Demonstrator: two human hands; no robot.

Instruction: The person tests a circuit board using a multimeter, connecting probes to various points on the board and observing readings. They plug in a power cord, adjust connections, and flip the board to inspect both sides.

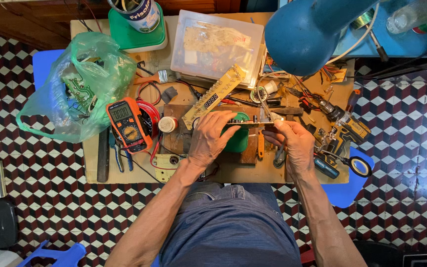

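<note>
My left hand [209, 139] and my right hand [292, 143] hold a narrow circuit board [253, 122] on edge between them, over the middle of a low work table [91, 163]. The left hand grips the board's left end, fingers spread along it. The right hand pinches the board's right end. A green round object [238, 141] lies under the left hand. A long yellow circuit board [214, 96] lies tilted just behind the hands.
An orange multimeter [127, 126] with red leads sits left of the hands, beside a green plastic bag [77, 86] of boards. A clear plastic box [216, 42], a tin on a green lid [139, 37], a blue lamp [307, 32], a yellow drill [349, 131], tape [360, 166] and pliers crowd the table.
</note>
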